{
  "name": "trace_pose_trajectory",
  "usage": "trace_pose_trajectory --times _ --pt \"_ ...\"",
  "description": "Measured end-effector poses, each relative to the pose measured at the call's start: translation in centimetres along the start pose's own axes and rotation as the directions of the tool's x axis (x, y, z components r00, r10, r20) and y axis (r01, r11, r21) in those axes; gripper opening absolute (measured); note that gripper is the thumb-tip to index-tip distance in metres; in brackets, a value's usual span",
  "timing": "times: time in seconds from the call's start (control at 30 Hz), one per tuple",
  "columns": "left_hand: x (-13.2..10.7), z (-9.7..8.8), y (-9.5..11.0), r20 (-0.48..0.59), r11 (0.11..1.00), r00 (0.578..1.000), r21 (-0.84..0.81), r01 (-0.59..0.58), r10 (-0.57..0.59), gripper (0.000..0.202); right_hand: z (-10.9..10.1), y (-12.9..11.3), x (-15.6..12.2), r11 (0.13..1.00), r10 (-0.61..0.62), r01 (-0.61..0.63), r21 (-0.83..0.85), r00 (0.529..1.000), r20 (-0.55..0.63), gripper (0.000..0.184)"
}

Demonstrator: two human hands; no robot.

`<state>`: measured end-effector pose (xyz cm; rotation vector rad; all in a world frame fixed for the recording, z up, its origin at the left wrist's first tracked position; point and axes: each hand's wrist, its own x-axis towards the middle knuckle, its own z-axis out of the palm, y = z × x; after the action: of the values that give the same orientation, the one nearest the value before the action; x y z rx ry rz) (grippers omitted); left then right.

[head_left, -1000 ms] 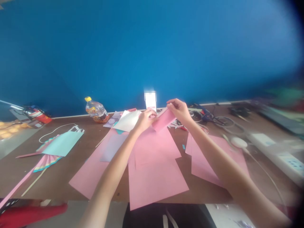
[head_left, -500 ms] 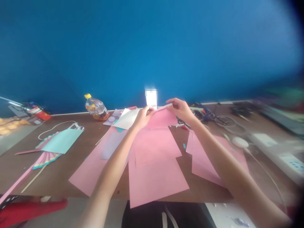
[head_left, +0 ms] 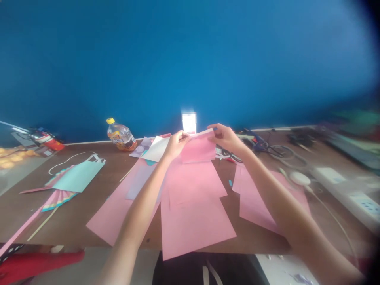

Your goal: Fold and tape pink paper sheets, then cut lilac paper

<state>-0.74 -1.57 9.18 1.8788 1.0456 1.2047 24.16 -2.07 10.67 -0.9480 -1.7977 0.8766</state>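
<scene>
Between my two hands a piece of pink paper [head_left: 198,149] is held up over the far part of the table, with a narrow strip along its top edge turned over. My left hand [head_left: 177,143] pinches its upper left corner. At the upper right corner, the fingers of my right hand [head_left: 224,136] close on the paper. Below it lie overlapping pink sheets [head_left: 196,229], which reach past the table's near edge. A white sheet [head_left: 156,148] and a lilac sheet [head_left: 139,182] lie by my left hand and forearm.
A bottle with a yellow cap [head_left: 121,134] leans at the back left. Further left lie a light-blue card [head_left: 78,176] and a folded paper fan [head_left: 59,200]. More pink paper [head_left: 258,206] is under my right forearm. Cables [head_left: 285,154] and a power strip [head_left: 347,186] occupy the right side.
The held pink paper has tilted and moved slightly left, so its face and turned-over top edge show more. My left hand has shifted a little left. Both hands keep hold.
</scene>
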Motion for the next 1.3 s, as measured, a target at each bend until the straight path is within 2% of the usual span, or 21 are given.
trace_pose_trajectory --times 0.2,0.33,0.5,0.6,0.83,1.0,1.13,1.23,1.3 --pt "-0.2 0.1 0.5 0.039 0.998 0.999 0.07 -0.011 0.008 0.028 -0.5 -0.2 -0.2 0.994 -0.034 0.037 -0.1 0.999 0.032 0.048" --pt "-0.3 0.2 0.6 0.076 0.995 0.997 0.097 -0.026 0.019 0.027 -0.5 0.1 0.0 0.993 -0.031 0.029 -0.112 0.999 -0.018 0.05" --pt "-0.6 0.0 0.7 0.165 0.973 0.986 0.229 -0.012 -0.027 0.03 -0.5 0.1 0.1 0.997 -0.044 0.039 -0.063 0.996 -0.079 0.052" --pt "-0.6 -0.1 0.8 0.142 0.961 0.989 0.277 -0.007 -0.033 0.032 -0.5 0.2 0.2 0.994 -0.055 0.046 -0.098 0.994 -0.091 0.05" --pt "-0.3 0.0 0.7 0.129 0.993 0.991 0.114 0.022 -0.037 0.034 -0.7 1.0 0.4 0.984 -0.089 0.069 -0.162 0.988 -0.122 0.048" --pt "-0.4 -0.1 0.5 0.1 0.995 0.989 0.014 0.104 -0.105 0.035 -0.8 1.2 0.4 0.975 -0.1 0.073 -0.211 0.988 -0.121 0.047" --pt "-0.4 -0.3 0.5 0.064 0.991 0.99 -0.026 0.131 -0.129 0.039 -0.8 1.0 0.2 0.981 -0.077 0.058 -0.187 0.993 -0.094 0.049" --pt "-0.3 -0.5 0.7 0.1 0.991 0.987 -0.025 0.132 -0.129 0.038 -0.8 0.8 0.1 0.99 -0.085 0.072 -0.123 0.991 -0.103 0.052" --pt "-0.3 -0.6 1.0 0.136 0.992 0.983 -0.02 0.126 -0.122 0.039 -0.6 0.6 0.1 0.99 -0.105 0.093 -0.108 0.989 -0.107 0.046"
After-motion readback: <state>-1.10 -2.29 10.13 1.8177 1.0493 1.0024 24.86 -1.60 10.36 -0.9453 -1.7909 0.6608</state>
